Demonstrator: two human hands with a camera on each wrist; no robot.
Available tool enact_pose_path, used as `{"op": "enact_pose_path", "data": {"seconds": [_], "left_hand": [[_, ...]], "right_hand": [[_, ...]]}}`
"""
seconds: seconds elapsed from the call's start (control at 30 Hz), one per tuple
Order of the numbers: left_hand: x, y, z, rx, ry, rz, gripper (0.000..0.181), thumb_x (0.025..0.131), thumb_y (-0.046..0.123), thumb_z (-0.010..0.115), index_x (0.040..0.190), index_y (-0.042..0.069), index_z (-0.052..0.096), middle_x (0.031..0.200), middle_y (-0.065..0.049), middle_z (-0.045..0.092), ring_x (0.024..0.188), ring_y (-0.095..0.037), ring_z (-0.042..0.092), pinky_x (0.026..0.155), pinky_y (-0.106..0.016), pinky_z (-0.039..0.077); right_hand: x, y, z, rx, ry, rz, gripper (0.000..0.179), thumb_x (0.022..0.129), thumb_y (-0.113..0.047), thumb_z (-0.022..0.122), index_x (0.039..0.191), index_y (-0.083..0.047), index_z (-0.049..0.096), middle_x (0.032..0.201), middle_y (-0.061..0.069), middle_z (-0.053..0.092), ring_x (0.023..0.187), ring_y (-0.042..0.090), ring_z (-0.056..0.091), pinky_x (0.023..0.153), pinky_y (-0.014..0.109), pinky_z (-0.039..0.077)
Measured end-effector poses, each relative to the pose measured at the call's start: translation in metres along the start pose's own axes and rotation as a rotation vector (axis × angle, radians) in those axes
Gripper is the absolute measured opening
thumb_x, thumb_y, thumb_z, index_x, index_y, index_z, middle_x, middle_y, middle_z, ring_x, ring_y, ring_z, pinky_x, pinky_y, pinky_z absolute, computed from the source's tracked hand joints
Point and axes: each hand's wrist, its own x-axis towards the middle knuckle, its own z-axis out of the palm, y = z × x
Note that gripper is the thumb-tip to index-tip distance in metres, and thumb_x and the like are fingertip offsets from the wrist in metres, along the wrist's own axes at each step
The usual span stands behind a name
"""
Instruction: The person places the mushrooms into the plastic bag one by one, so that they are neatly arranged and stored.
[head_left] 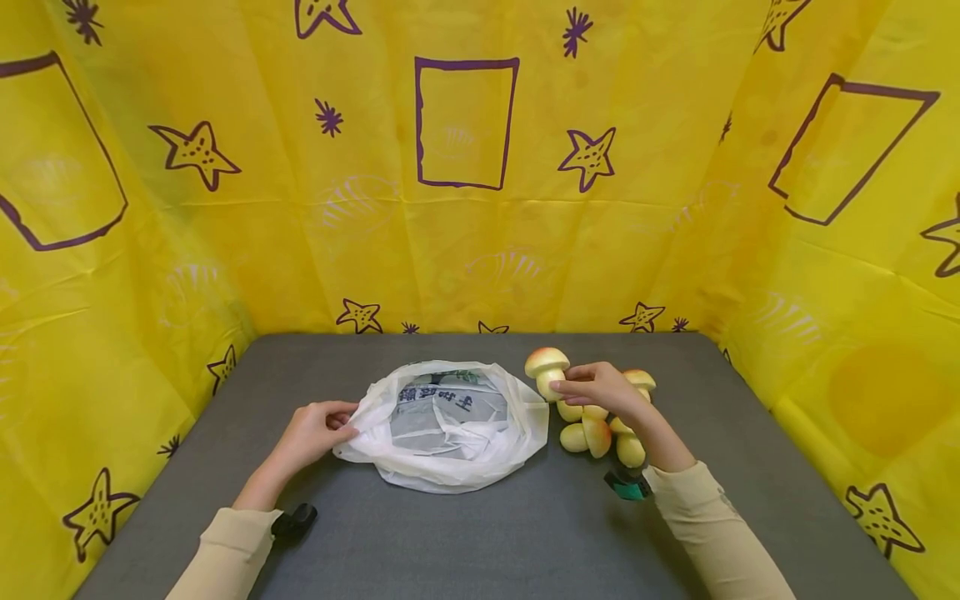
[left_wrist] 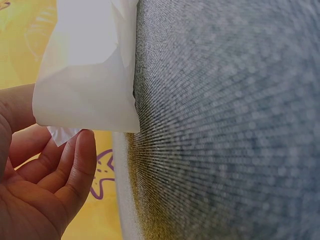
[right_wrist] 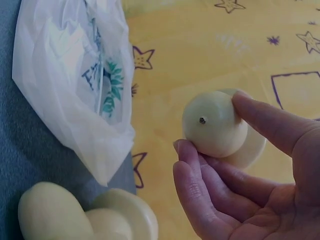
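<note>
The long beige L sleeve [head_left: 225, 554] is finished w/ a wide cuff [head_left: 238, 530], and the matching R sleeve [head_left: 720, 537] is puckered along one edge nr its end. A small blk unit [head_left: 295, 522] is worn by the L cuff, and nr the R sleeve a dk unit [head_left: 619, 481] w/ a green patch [head_left: 630, 491]. L hand [head_left: 315, 429] and R hand [head_left: 606, 390] are left bare.

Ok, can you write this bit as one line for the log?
left grip: holding white bag by its edge | right grip: holding one mushroom | other mushrooms: on table, right of bag
</note>
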Motion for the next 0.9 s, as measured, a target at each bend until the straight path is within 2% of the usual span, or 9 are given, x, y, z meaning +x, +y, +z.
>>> {"op": "enact_pose_path", "data": {"seconds": [0.43, 0.9], "left_hand": [[0.000, 0.000, 0.000, -0.004, 0.004, -0.002, 0.037, 0.078, 0.015, 0.075, 0.112, 0.000, 0.068, 0.087, -0.005, 0.069, 0.074, -0.014, 0.058, 0.062, -0.020, 0.049], [-0.001, 0.000, 0.000, 0.003, 0.007, 0.001, 0.036, 0.078, 0.015, 0.076, 0.111, 0.001, 0.068, 0.087, -0.005, 0.068, 0.075, -0.014, 0.058, 0.062, -0.021, 0.048]], "right_hand": [[0.012, -0.013, 0.017, -0.027, -0.017, 0.013, 0.060, 0.085, -0.035, 0.069, 0.124, 0.008, 0.055, 0.118, 0.024, 0.063, 0.103, 0.033, 0.066, 0.091, 0.043, 0.049], [0.024, -0.024, 0.032, -0.027, -0.060, 0.005, 0.055, 0.086, -0.032, 0.069, 0.122, 0.008, 0.058, 0.116, 0.022, 0.064, 0.102, 0.033, 0.066, 0.089, 0.043, 0.051]]}}
